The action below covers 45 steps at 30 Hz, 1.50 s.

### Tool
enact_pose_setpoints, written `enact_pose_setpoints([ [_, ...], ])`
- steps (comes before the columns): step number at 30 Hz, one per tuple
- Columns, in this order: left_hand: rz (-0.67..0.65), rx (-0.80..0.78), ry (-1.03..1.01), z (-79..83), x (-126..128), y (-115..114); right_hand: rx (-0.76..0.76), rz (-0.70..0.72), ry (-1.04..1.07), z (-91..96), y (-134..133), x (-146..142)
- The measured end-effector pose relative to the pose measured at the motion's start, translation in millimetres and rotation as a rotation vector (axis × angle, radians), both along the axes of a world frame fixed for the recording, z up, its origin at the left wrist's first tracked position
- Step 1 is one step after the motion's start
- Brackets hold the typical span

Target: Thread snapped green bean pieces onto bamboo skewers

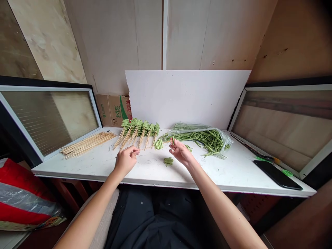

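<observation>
My left hand (127,159) is closed round a wooden skewer (146,148) that points to the right. Several short green bean pieces (158,144) are threaded crosswise on it. At the skewer's tip, my right hand (181,151) pinches one more bean piece (173,140) between thumb and fingers. A small bundle of cut bean pieces (168,161) lies on the table below the right hand. Other cut pieces (188,148) show just behind that hand, partly hidden by it.
Loaded bean skewers (141,127) are stacked at the back, left of centre. Bare skewers (88,143) lie to the left. Long green beans (207,138) spill from a clear plastic bag at back right. A black phone (277,174) and scissors (261,154) rest near the right edge.
</observation>
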<state>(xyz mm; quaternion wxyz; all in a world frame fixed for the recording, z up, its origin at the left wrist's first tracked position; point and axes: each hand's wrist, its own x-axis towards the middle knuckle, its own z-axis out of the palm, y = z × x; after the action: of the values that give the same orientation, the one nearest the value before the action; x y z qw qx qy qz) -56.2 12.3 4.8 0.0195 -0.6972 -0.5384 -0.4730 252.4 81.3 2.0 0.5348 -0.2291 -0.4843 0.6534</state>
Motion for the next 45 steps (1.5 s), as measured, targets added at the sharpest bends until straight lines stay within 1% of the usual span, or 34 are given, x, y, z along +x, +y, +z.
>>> enact_pose_setpoints([
  [3, 0.01, 0.007, 0.009, 0.8, 0.2, -0.6, -0.006, -0.015, -0.004, 1.1, -1.3, -1.0],
  [10, 0.012, 0.006, 0.015, -0.4, -0.3, 0.0, -0.002, 0.042, 0.05, 2.4, -2.6, -0.1],
  [18, 0.011, 0.028, -0.013, -1.4, -0.2, -0.1, 0.022, -0.03, -0.012, 2.9, 2.3, 6.1],
  [26, 0.022, 0.024, 0.013, -2.2, 0.2, -0.2, -0.007, -0.009, -0.026, 5.2, -4.1, 0.0],
  [33, 0.013, 0.028, 0.011, -2.4, -0.7, 0.6, -0.017, 0.001, 0.006, 4.3, -3.8, -0.3],
  [45, 0.022, 0.017, 0.013, -2.8, -0.1, 0.6, -0.004, -0.027, -0.029, 4.9, -3.5, 0.1],
])
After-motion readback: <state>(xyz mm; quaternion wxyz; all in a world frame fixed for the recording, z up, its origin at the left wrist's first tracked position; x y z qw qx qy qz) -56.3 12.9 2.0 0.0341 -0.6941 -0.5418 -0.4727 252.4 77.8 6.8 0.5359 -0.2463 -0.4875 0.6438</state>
